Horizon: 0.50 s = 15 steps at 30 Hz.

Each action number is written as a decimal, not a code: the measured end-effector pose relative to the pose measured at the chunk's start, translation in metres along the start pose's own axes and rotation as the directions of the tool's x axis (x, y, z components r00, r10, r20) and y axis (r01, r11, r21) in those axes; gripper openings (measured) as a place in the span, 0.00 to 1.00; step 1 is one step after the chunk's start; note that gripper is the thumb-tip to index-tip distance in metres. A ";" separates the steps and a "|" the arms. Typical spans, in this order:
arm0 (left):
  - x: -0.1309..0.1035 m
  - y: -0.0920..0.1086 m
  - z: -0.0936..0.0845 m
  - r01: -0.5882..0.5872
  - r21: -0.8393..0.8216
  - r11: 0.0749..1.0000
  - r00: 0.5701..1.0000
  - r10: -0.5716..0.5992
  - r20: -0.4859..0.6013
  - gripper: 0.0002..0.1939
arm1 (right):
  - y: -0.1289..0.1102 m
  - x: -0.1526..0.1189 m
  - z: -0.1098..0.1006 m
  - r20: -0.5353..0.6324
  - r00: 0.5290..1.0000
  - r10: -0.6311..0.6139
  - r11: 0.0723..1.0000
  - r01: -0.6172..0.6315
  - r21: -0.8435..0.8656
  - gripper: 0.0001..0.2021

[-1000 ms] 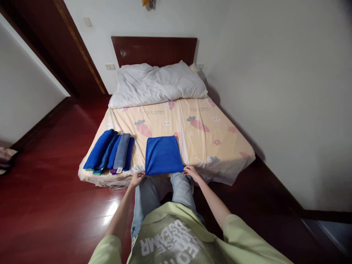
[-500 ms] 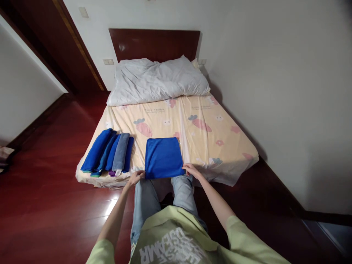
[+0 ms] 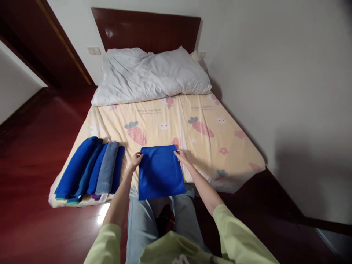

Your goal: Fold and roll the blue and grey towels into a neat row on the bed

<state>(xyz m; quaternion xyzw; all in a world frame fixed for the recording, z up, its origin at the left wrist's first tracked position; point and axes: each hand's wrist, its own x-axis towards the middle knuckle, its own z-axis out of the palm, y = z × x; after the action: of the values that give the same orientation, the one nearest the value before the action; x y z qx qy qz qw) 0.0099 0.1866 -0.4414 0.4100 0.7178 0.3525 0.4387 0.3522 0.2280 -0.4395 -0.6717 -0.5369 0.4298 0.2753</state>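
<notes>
A square blue cloth (image 3: 161, 173) lies on the front part of the bed, its near edge over my knees. My left hand (image 3: 136, 160) pinches its far left corner. At the far right corner, my right hand (image 3: 181, 156) has its fingers closed on the same cloth. To the left, several rolled or folded towels lie side by side: blue ones (image 3: 74, 168) and a grey one (image 3: 108, 168) with a white tag at its near end.
The bed (image 3: 231, 161) has a yellow sheet with carrot prints. A crumpled white quilt (image 3: 154, 77) lies before the dark headboard (image 3: 148, 31). Walls stand behind and to the right; dark red floor (image 3: 27, 176) shows at the left.
Both hands have moved from the cloth's near corners to its far corners. The camera view has come closer to the bed, and the towels appear larger and lower.
</notes>
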 end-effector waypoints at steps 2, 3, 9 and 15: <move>0.019 0.006 0.005 -0.026 0.030 0.999 0.998 0.027 -0.056 0.27 | -0.004 0.019 0.006 -0.051 0.998 -0.049 0.995 0.044 -0.092 0.07; 0.027 0.008 0.008 -0.044 0.058 0.997 0.995 0.049 -0.081 0.23 | -0.006 0.026 0.008 -0.071 0.995 -0.070 0.989 0.060 -0.132 0.07; 0.061 0.013 0.014 -0.131 0.278 0.952 0.971 0.180 -0.159 0.10 | -0.003 0.043 0.013 -0.133 0.985 -0.108 0.951 0.063 -0.301 0.10; 0.064 0.016 0.020 -0.214 0.408 0.888 0.940 0.301 -0.162 0.13 | 0.002 0.048 0.013 -0.177 0.966 -0.190 0.923 0.115 -0.368 0.09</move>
<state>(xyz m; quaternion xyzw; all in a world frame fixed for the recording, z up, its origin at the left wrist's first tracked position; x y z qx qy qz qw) 0.0144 0.2538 -0.4567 0.5383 0.7559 0.3035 0.2163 0.3441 0.2720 -0.4611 -0.7076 -0.6245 0.2301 0.2373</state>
